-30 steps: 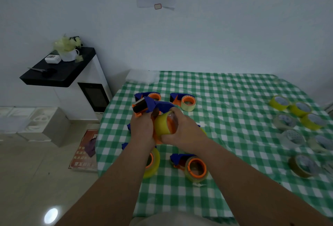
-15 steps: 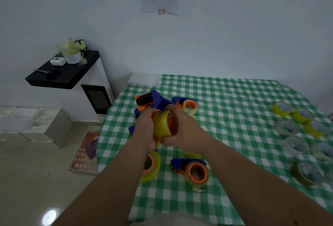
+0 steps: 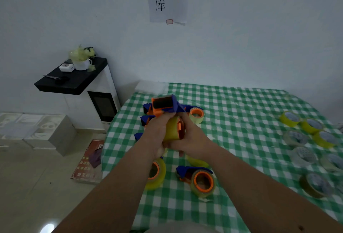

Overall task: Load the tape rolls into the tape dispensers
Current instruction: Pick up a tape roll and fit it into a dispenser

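head view: both hands, left hand (image 3: 157, 136) and right hand (image 3: 193, 140), clench a blue-and-orange plastic tape dispenser (image 3: 167, 105) with its yellow tape roll (image 3: 171, 130) mid-table; several loaded dispensers (image 3: 200, 179) lie near, loose rolls (image 3: 306, 155) wait at right

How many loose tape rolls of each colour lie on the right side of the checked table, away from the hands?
Yellow tape rolls: 3
Pale see-through tape rolls: 3
Brown tape roll: 1
Total: 7, counting only rolls fully in the picture; the right edge may cut off more.
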